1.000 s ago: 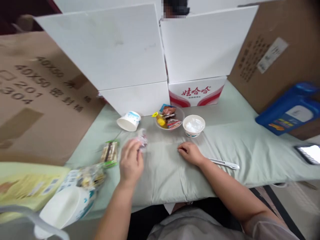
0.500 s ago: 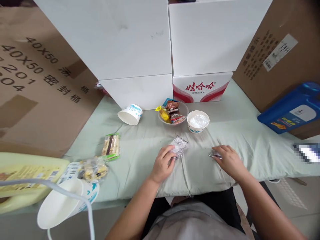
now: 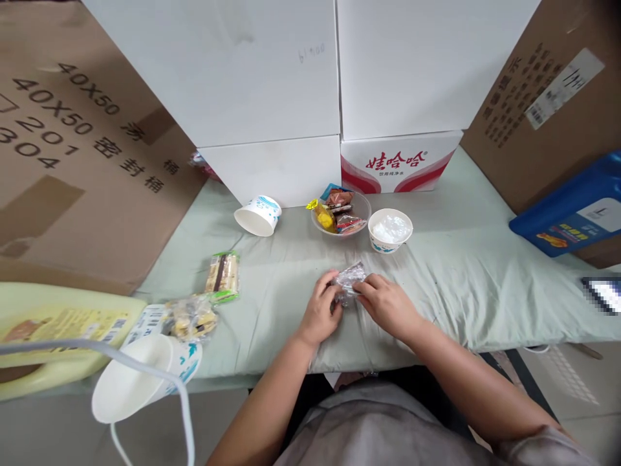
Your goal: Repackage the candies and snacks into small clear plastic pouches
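The clear snack wrapper (image 3: 349, 279) lies on the pale green table cover (image 3: 460, 285), just in front of the glass candy bowl (image 3: 365, 208) and the paper cup (image 3: 391, 230) with white contents. Both hands now meet on it: the left hand (image 3: 321, 312) pinches its left edge between thumb and fingertips, and the right hand (image 3: 385, 304) pinches its right edge likewise. Half a second earlier only the left hand held the wrapper, while the right hand rested well to the right on a slim metal tool on the cover; that tool is no longer in view, and whether it lies under the right hand cannot be told. The change indicates, as a judgement, a shift from one-handed carrying to a two-handed grip suited to pulling the film apart. The wrapper's contents are too small and crumpled to identify. To the left lie a wafer pack (image 3: 222, 276), a packet of small biscuits (image 3: 191, 318), a tipped paper cup (image 3: 259, 215) near the white cartons (image 3: 272, 84), and another paper cup on its side (image 3: 140, 382) at the near edge.
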A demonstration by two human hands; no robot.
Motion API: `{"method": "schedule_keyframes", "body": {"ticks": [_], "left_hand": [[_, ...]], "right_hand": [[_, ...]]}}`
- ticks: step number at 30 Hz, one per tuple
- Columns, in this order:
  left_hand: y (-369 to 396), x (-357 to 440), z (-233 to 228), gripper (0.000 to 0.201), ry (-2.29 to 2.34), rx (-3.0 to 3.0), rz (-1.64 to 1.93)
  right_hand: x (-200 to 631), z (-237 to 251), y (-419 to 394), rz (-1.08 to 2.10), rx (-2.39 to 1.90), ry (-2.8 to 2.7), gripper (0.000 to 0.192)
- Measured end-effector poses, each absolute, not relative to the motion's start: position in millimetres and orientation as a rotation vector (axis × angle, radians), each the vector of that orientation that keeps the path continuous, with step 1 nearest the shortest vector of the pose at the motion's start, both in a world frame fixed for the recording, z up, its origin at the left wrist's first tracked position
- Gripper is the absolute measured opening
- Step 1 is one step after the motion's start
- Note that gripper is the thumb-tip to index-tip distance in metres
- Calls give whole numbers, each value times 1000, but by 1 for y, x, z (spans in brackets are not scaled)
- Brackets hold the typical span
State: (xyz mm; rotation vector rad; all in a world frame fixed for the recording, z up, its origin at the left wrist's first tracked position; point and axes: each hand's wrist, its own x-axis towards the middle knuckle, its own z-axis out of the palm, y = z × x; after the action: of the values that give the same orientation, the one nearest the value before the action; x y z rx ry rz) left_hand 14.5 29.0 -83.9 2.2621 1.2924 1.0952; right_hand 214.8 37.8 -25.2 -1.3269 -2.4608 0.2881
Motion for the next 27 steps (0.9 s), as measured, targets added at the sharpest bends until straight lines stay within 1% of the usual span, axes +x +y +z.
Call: {"method": "schedule_keyframes", "body": {"ticks": [3,5,6,8,10,11,12,14,15,16,17,19,20,22,25,27], "left_hand": [[28,15,-84,32,1371,2186,1126],[28,16,-86,31,1361,2157,1154],[28,16,-88,34,1352,2131,1184],[30,18,-90,51,1364,2044,1249],[32,18,-92,65,1374,1979,1273],[33,18,-92,65,1358,1989,1270],[33,18,-91,62,1317,2030,1265],[34,18,-89,48,1192,2154,1276],[34,17,-87,41,1137,2200,1287],[34,17,-86,35,1102,2217,1298],[33,16,-85,30,1095,2200,1309],[31,13,-84,20,1163,2072,1351],[31,11,-85,15,1221,1968,1389],[31,6,-88,11,1343,1713,1484],[34,1,-94,23,1437,1378,1588],[35,3,-96,30,1407,1278,1595]], "right_hand": [[239,-37,45,258,-1536,-2407,19],[268,-46,48,178,-1733,-2309,19],[282,-50,48,144,-1823,-2270,19],[302,-56,47,74,-1943,-2195,18],[305,-56,44,61,-1886,-2147,21],[299,-55,41,100,-1783,-2142,29],[290,-53,39,165,-1650,-2145,41],[264,-47,37,326,-1373,-2157,67],[251,-45,37,391,-1277,-2155,74],[240,-44,38,434,-1223,-2142,73],[233,-44,40,461,-1207,-2121,63],[230,-48,47,499,-1270,-2035,31],[234,-51,51,515,-1339,-1969,21],[251,-59,55,535,-1499,-1810,19],[274,-59,48,486,-1623,-1622,18],[274,-49,33,387,-1553,-1587,18]]}}
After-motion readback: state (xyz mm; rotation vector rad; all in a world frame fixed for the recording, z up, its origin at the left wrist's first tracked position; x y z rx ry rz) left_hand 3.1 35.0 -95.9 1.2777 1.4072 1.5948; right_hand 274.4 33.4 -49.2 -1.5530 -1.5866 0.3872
